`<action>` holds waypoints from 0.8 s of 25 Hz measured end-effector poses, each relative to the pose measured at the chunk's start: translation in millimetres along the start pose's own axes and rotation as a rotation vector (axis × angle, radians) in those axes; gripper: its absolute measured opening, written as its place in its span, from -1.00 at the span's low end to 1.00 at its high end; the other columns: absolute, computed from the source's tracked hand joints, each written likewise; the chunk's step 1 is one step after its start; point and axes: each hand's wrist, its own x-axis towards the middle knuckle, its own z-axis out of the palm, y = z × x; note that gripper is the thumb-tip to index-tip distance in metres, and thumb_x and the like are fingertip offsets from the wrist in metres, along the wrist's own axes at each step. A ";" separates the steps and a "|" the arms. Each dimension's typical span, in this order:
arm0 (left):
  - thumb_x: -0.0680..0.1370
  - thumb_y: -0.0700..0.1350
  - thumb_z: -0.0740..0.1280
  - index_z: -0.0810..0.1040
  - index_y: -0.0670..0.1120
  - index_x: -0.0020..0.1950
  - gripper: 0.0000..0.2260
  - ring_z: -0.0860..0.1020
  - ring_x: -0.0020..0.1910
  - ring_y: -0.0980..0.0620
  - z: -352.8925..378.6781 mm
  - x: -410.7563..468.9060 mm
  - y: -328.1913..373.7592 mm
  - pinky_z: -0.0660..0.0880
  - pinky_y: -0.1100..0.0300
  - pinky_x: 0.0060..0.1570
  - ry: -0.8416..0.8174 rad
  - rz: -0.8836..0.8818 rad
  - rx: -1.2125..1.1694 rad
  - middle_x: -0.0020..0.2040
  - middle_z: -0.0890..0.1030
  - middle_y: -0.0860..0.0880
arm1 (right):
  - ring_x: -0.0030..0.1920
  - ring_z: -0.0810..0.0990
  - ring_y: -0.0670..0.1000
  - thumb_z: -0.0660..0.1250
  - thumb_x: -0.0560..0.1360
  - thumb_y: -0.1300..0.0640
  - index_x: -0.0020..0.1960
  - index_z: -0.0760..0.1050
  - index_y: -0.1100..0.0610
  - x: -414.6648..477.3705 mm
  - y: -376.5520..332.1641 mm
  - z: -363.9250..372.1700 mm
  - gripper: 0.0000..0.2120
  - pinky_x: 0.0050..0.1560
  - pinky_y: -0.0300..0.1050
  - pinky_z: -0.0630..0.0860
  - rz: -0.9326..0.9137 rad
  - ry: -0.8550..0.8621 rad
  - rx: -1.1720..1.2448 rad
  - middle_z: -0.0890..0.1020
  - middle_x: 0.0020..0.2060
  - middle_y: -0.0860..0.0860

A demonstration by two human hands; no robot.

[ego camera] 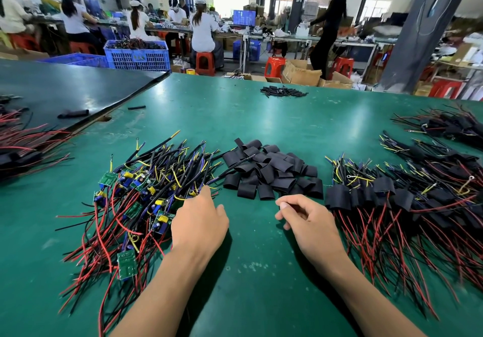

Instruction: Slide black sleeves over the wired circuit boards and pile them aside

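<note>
Bench [235, 117]: green work surface; it carries all the items below.
Dark mat [65, 85]: lies over the far left corner of the bench, with a loose black tube piece [73, 113] on it.
Left-edge bundle [21, 153]: red and black wires with dark sleeved parts, cut off by the left edge of the bench.
Wired circuit boards [146, 185]: unsleeved heap on the left half of the bench, toward the near edge. Green boards with blue and yellow components lie tangled in red, black, yellow and blue leads.
Left hand [198, 221]: palm down at the right side of the board heap. The fingers reach into the wires and the thumb is spread to the right. The fingertips are hidden, so a grip on a board cannot be confirmed.
Black sleeves [271, 172]: loose heap of short flattened tubes at mid-bench, just beyond and between the two hands.
Far sleeve heap [283, 92]: smaller black heap near the far edge.
Right hand [305, 216]: just short of the sleeve heap, fingers loosely curled, thumb close to the forefinger, nothing held.
Sleeved boards [392, 198]: finished heap just right of the right hand, red and black leads trailing toward the near edge.
Right-edge heap [449, 127]: more sleeved units by the right edge, farther back.
</note>
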 end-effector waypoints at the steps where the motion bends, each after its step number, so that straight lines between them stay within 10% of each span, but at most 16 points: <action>1: 0.61 -0.01 0.23 0.42 -0.11 0.20 -0.76 0.58 0.02 -0.25 0.2 0.6 0.2 0.49 0.02 -0.07 0.000 0.006 0.007 0.02 0.63 -0.17 | -0.39 0.55 -0.21 0.34 0.57 0.23 -0.08 0.66 0.04 -0.2 0.3 0.0 -0.84 -0.29 -0.44 0.44 -0.002 -0.001 -0.002 0.69 -0.33 -0.06; 12: 0.59 -0.14 0.26 0.60 -0.14 -0.13 -0.82 0.57 -0.23 -0.19 2.9 -0.6 -3.5 0.57 -0.04 -0.17 0.097 0.038 -0.191 -0.27 0.60 -0.09 | -0.38 0.56 -0.20 0.36 0.56 0.23 -0.11 0.66 0.03 0.4 0.2 0.8 -0.84 -0.28 -0.44 0.44 -0.033 -0.006 -0.017 0.69 -0.33 -0.04; 20: 0.61 -0.20 0.27 0.62 -0.10 -0.02 -0.86 0.55 -0.43 -0.18 7.5 -5.7 4.4 0.56 -0.01 -0.25 0.146 0.135 -0.471 -0.42 0.60 -0.09 | -0.37 0.56 -0.22 0.36 0.56 0.21 -0.12 0.66 -0.01 -0.5 0.7 0.6 -0.82 -0.28 -0.47 0.43 -0.048 -0.015 -0.042 0.70 -0.32 -0.08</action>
